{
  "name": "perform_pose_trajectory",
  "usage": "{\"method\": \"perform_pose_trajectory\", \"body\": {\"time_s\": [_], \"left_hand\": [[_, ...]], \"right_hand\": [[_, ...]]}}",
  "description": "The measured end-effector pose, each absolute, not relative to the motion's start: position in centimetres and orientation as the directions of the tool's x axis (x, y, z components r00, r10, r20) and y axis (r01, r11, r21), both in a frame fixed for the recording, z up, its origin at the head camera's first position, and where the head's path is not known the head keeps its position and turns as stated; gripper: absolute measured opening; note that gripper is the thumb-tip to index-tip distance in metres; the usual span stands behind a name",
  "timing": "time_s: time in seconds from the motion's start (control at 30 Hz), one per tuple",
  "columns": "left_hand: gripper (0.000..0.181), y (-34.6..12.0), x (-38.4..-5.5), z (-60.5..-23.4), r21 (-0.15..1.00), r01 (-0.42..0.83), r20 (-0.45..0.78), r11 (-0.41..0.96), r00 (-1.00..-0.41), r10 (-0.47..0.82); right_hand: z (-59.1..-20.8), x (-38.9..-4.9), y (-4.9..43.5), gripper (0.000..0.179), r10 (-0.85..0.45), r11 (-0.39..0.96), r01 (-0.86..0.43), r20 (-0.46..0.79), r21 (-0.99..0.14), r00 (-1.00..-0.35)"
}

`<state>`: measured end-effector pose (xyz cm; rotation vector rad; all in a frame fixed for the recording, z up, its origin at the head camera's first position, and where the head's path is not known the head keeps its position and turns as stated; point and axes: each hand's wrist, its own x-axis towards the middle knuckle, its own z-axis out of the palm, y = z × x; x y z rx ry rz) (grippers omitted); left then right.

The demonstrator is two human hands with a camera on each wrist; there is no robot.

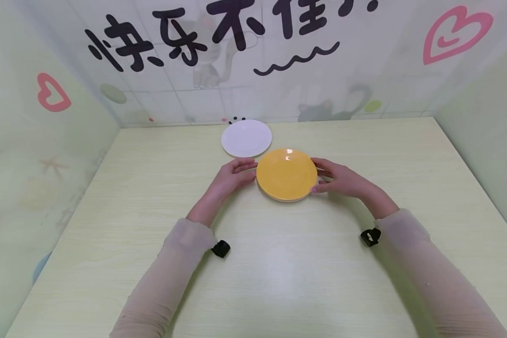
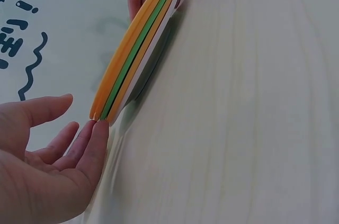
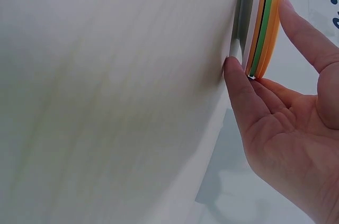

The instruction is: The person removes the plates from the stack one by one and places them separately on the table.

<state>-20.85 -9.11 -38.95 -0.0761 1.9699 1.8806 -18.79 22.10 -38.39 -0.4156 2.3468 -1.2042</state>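
A stack of plates (image 1: pixel 286 174) sits on the table with a glossy yellow plate (image 1: pixel 285 178) uppermost. Seen edge-on in the left wrist view, it shows a green plate (image 2: pixel 132 57) and an orange plate (image 2: pixel 144 57) below, with a whitish plate (image 2: pixel 153 49) at the bottom. At the stack's left edge, my left hand (image 1: pixel 233 178) touches the rim with some fingertips; its thumb (image 2: pixel 50 108) stands away. Opposite, my right hand (image 1: pixel 340 179) holds the right edge, thumb (image 3: pixel 304 30) against the top rim and fingers at the side and underneath.
A white plate (image 1: pixel 247 138) lies just behind the stack, to its left. The pale wooden table (image 1: pixel 279 281) meets a printed back wall (image 1: pixel 173 101) and side walls. Each sleeve carries a small black device (image 1: pixel 221 249) at the wrist.
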Motion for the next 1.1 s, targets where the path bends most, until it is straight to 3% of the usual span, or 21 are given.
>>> {"method": "perform_pose_trajectory", "body": {"time_s": [1.1], "left_hand": [[0.048,-8.37,-20.39,-37.94,0.962,-0.265,-0.273,0.067,-0.934,0.232]], "right_hand": [[-38.24,-18.83,22.19,0.092,-0.467,0.568,-0.058,-0.263,-0.821,-0.844]]}}
